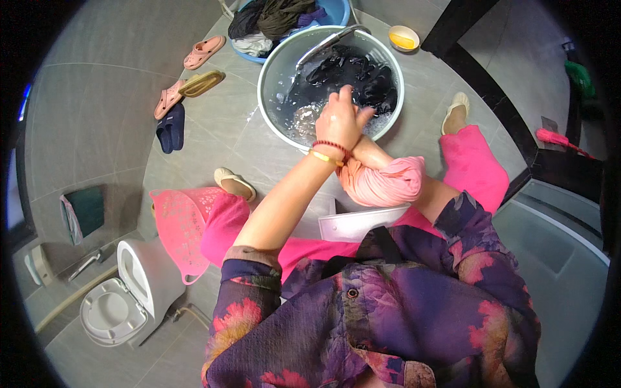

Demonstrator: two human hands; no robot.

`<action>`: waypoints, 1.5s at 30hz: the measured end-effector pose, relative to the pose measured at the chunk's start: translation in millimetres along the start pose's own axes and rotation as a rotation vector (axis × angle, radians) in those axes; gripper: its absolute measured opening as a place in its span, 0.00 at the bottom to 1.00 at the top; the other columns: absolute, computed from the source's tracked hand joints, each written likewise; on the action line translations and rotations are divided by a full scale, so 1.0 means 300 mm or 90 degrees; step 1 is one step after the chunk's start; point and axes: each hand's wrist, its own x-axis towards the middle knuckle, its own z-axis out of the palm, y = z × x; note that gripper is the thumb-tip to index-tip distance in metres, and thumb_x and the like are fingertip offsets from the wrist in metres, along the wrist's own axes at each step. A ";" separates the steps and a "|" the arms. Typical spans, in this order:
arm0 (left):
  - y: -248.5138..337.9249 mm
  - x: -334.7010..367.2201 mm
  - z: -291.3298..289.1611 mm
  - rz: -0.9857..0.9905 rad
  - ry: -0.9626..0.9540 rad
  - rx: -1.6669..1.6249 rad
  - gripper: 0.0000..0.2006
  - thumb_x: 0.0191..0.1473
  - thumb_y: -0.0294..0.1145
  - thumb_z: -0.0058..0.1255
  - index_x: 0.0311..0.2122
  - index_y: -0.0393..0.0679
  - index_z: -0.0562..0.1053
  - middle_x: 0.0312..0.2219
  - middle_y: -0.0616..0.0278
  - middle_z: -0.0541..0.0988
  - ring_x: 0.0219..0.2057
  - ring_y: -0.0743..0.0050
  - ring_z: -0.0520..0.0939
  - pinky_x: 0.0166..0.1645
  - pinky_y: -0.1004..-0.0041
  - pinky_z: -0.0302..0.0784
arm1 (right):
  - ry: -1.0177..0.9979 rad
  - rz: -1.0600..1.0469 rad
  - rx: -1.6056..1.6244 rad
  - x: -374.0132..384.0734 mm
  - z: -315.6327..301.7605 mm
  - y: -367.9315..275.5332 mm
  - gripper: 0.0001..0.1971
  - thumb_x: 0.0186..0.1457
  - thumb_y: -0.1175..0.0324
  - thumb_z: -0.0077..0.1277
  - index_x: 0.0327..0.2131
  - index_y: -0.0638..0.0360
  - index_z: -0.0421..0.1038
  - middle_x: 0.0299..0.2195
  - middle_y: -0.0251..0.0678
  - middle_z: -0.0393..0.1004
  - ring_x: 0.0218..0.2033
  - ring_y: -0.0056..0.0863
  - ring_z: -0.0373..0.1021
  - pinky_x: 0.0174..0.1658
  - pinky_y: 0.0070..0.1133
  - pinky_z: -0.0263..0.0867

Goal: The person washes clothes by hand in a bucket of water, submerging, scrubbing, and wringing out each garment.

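Note:
My left hand (pixel 339 121), with red and yellow bands at its wrist, is over the near part of a big pale basin (pixel 264 107). Its fingers are curled, and what they close on is hidden. Under it crosses my right forearm, and the left hand covers my right hand, so those fingers do not show. A pink cloth (pixel 391 181) is bunched round the right forearm, near the left wrist. Dark clothes (pixel 369 81) soak in the basin's bubbly water. A shiny curved metal pipe (pixel 328 45) reaches over the far rim.
Behind the basin stands a blue tub (pixel 336 11) of clothes, with a yellow-filled bowl (pixel 403 39) to the right. Slippers (pixel 169 97) lie at left. A pink basket (pixel 184 226) and a toilet (pixel 139 278) stand at lower left. I sit by a white stool (pixel 362 222).

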 end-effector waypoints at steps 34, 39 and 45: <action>0.065 -0.111 -0.392 0.157 -0.182 -0.965 0.60 0.27 0.69 0.56 0.59 0.39 0.45 0.52 0.51 0.61 0.51 0.54 0.68 0.54 0.60 0.64 | -0.157 0.197 0.262 -0.357 0.359 -0.256 0.22 0.49 0.53 0.48 0.39 0.63 0.62 0.24 0.34 0.64 0.26 0.24 0.64 0.26 0.20 0.65; 0.078 -0.077 -0.356 0.042 -0.142 -0.914 0.16 0.51 0.33 0.49 0.43 0.35 0.68 0.36 0.56 0.74 0.39 0.73 0.74 0.45 0.73 0.70 | -0.178 0.074 0.084 -0.337 0.325 -0.246 0.17 0.50 0.58 0.49 0.37 0.62 0.63 0.26 0.36 0.67 0.28 0.23 0.66 0.33 0.17 0.65; 0.082 -0.002 -0.340 -0.111 -0.297 -0.554 0.10 0.53 0.33 0.46 0.31 0.36 0.73 0.25 0.64 0.75 0.28 0.80 0.74 0.35 0.79 0.70 | -0.182 0.121 -0.084 -0.293 0.292 -0.263 0.12 0.47 0.70 0.52 0.35 0.65 0.66 0.30 0.32 0.69 0.33 0.17 0.65 0.37 0.16 0.61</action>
